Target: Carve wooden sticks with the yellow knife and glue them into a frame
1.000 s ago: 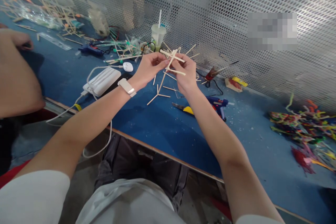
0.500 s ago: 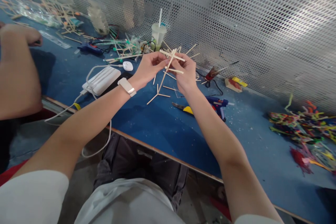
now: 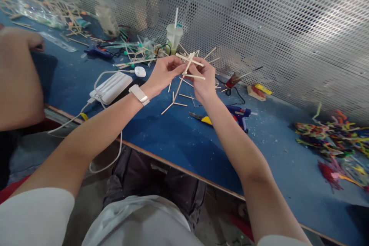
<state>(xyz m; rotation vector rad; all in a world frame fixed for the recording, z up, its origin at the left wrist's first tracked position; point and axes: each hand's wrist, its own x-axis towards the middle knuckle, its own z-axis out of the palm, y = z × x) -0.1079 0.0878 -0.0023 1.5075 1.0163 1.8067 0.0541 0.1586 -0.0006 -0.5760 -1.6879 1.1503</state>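
Over the middle of the blue table, both hands are closed on a frame of thin wooden sticks (image 3: pixel 189 61). My left hand (image 3: pixel 165 73) pinches it from the left, fingertips at the crossing of the sticks. From the right, my right hand (image 3: pixel 204 78) grips the same joint, a short stick lying across its fingers. One long stick slants down from the joint to a three-legged stick foot (image 3: pixel 173 103). Which fingers hold which stick is partly hidden. Beside my right forearm lie a yellow cutter knife (image 3: pixel 206 120) and a blue glue gun (image 3: pixel 240 112).
A white power bank (image 3: pixel 112 87) with a cable lies left of my left wrist. Behind my hands stand a drink cup with a straw (image 3: pixel 174 35) and a metal mesh panel (image 3: pixel 230 19). Colourful pipe cleaners (image 3: pixel 331 134) heap at right. Another person's arm (image 3: pixel 19 73) rests at far left.
The short stick at my right fingers has shifted slightly to the right and up against the joint. Both hands stay in nearly the same place.
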